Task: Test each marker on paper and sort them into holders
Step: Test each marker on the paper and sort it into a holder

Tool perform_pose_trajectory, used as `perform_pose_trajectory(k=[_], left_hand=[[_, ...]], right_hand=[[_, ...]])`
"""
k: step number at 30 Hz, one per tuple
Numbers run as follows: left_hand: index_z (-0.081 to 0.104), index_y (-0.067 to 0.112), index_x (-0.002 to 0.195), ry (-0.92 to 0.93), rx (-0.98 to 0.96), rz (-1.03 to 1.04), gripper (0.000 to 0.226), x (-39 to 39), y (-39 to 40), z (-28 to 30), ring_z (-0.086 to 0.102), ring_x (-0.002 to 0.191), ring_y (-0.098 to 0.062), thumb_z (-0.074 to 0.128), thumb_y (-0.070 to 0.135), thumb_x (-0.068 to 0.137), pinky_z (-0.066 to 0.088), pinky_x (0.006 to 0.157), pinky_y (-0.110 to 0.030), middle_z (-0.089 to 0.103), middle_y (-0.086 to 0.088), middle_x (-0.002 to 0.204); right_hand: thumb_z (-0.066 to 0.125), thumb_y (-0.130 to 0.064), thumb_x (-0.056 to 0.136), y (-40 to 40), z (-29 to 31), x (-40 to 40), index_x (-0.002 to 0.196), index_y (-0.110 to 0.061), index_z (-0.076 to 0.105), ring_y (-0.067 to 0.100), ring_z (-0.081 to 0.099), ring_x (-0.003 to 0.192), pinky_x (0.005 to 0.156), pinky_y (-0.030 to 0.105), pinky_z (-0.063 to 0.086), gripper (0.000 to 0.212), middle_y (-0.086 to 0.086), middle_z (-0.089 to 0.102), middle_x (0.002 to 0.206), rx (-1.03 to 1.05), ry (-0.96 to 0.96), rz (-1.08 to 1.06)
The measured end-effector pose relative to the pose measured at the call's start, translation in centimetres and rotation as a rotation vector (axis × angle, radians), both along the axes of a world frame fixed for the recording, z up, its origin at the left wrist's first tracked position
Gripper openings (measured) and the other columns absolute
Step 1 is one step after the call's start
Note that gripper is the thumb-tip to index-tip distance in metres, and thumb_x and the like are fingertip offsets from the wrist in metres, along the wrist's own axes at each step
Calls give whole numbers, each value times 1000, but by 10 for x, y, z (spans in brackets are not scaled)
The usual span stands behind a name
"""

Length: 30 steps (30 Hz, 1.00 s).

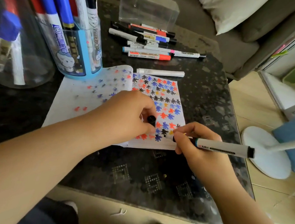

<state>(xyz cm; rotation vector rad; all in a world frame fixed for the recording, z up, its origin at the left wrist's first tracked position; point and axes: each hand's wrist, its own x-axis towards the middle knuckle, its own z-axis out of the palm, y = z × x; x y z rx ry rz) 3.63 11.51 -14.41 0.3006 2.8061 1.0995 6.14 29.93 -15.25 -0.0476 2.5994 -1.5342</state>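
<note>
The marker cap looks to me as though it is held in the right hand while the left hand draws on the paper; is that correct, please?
The hands are swapped. In the head view the left hand holds the black marker cap, while the right hand draws on the paper with the marker.

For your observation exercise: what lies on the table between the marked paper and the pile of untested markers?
In the head view, one white marker lies crosswise between the paper and the pile.
</note>
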Motion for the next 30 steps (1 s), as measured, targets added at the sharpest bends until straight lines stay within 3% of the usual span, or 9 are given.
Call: perform_pose_trajectory(k=[4,9,13,24,30], left_hand=[[68,31,88,13,-107,-39,19,-2,3,-4,49,66,4,77,34,72,33,56,-8,51,20,67],[67,32,92,-8,-145,-38,20,-3,7,-5,53,79,-4,75,36,74,33,75,-23,52,21,72],[68,33,90,-20,-136,-32,20,-3,6,-6,53,79,-2,75,38,73,34,70,-22,56,20,75],[67,32,89,-14,-125,-19,19,-4,7,-7,53,79,-1,76,36,73,34,75,-23,58,19,78],[65,32,85,-29,-82,0,20,-4,6,-10,56,78,-1,78,34,70,41,69,-19,61,15,79]], right_hand=[[63,-19,85,0,-6,-2,71,-9,58,4,41,40,39,17,30,18,13,63,63,31,30,-16],[63,-18,85,0,-9,-3,71,-5,53,8,36,40,36,20,27,22,20,58,63,64,15,0],[62,-17,85,5,-9,-3,71,-3,53,10,39,43,37,21,28,22,21,56,62,90,32,-18],[63,-18,87,2,-7,-2,72,-6,57,3,38,37,36,15,28,19,13,63,61,38,8,-1],[63,-17,85,5,-5,0,70,-5,56,9,36,40,37,22,27,20,20,54,57,58,-9,2]])
